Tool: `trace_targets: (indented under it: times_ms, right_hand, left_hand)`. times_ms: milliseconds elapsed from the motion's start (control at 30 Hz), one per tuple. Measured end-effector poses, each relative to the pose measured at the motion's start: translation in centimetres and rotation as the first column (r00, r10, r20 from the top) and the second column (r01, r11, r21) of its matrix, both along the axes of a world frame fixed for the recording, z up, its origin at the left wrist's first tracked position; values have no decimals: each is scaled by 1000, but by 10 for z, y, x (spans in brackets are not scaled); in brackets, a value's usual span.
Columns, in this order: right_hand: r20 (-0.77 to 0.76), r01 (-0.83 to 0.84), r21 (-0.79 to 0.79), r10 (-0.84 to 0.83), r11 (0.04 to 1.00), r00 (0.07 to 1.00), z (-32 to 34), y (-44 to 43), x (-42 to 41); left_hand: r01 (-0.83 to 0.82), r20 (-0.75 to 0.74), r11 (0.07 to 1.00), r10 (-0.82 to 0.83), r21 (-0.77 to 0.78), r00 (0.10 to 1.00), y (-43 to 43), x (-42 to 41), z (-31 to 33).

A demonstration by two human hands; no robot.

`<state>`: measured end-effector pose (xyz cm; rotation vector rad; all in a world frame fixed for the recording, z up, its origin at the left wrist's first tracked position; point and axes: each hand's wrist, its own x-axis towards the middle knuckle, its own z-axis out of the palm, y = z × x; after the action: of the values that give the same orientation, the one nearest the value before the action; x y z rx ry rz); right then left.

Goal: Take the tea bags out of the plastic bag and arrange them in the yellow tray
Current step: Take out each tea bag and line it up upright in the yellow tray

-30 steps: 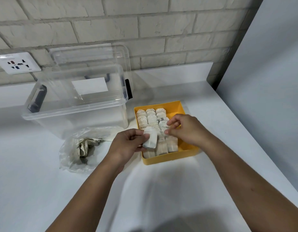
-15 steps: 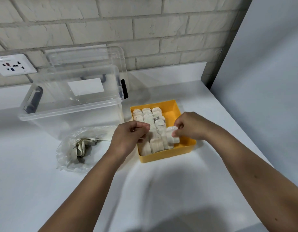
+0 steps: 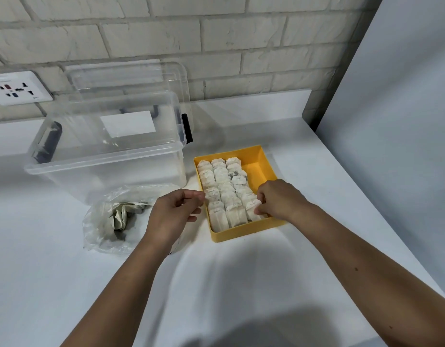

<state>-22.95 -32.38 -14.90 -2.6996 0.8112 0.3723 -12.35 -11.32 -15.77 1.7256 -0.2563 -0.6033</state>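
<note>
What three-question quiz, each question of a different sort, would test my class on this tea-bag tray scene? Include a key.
1. True or false: tea bags cover the whole floor of the yellow tray.
2. Which column of tea bags does the right hand pinch at? A) left B) middle C) right
3. Fill in: the plastic bag with leftover tea bags lies in front of the clear ____.
Key: 1 false, a bare strip runs along the tray's right side. 2 C, at its near end. 3 storage box.
</note>
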Motion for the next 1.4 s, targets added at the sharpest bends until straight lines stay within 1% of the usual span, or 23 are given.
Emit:
trace_targets:
  times_ms: [67, 167, 200, 300, 367, 467, 533, 600, 667, 733, 800, 833, 1000, 1100, 1167, 1267, 1333, 1400]
  right_hand:
    - [61, 19, -30, -17, 999, 998, 7, 2, -2]
    - [205, 11, -66, 3, 998, 979, 20, 14, 1]
    - [262, -3, -34, 12, 999, 965, 25, 20, 3]
    - [393, -98, 155, 30, 983, 919, 34, 46, 15]
    - [444, -164, 245, 40, 956, 895, 37, 68, 26]
    - [506, -240, 374, 20, 896, 862, 36, 99, 43]
    - [523, -288, 456, 8, 842, 852, 31, 118, 57]
    - [524, -312, 524, -11, 792, 852, 23, 132, 71]
    - [512, -318, 550, -11, 772, 859, 12, 143, 85]
    - [507, -323, 542, 5, 776, 862, 2, 152, 97]
    - [506, -326, 527, 19, 785, 863, -8, 160, 108]
    - [501, -330, 520, 32, 788, 865, -12, 164, 112]
    - [488, -384, 419, 153, 823, 860, -29, 183, 132]
    - [437, -397, 303, 243, 867, 866, -32, 192, 140]
    - [411, -412, 273, 282, 870, 867, -34, 196, 144]
    - [392, -446, 233, 336, 864, 856, -36, 193, 146]
    - [375, -441, 188, 351, 878, 858, -33, 184, 145]
    - [368, -422, 155, 344, 893, 864, -29, 175, 143]
  left_hand:
    - [3, 0, 1000, -3, -6, 1000, 4, 0, 0]
    - [-37, 38, 999, 38, -12, 999, 19, -1, 6]
    - [-70, 66, 997, 71, -16, 995, 27, 1, 10]
    - [-195, 190, 981, 193, -10, 963, 56, 12, 22]
    - [-278, 276, 961, 264, 12, 924, 79, 23, 27]
    - [-381, 396, 922, 326, 68, 858, 106, 37, 24]
    - [-417, 493, 901, 310, 120, 813, 120, 44, 14]
    - [-421, 588, 887, 242, 187, 772, 129, 49, 2]
    - [-424, 620, 871, 194, 247, 760, 134, 50, -8]
    - [-394, 582, 865, 155, 309, 798, 135, 49, -14]
    - [-325, 502, 861, 97, 392, 860, 135, 47, -15]
    - [-296, 476, 857, 68, 422, 877, 136, 47, -15]
    - [-272, 442, 829, 33, 489, 896, 143, 59, -15]
    - [-277, 457, 858, 57, 432, 888, 144, 61, -16]
    - [-283, 465, 887, 90, 364, 881, 144, 61, -17]
    - [-287, 433, 920, 152, 266, 888, 144, 61, -15]
    - [-295, 419, 924, 174, 244, 891, 145, 60, -14]
    - [-298, 398, 920, 181, 255, 899, 146, 58, -15]
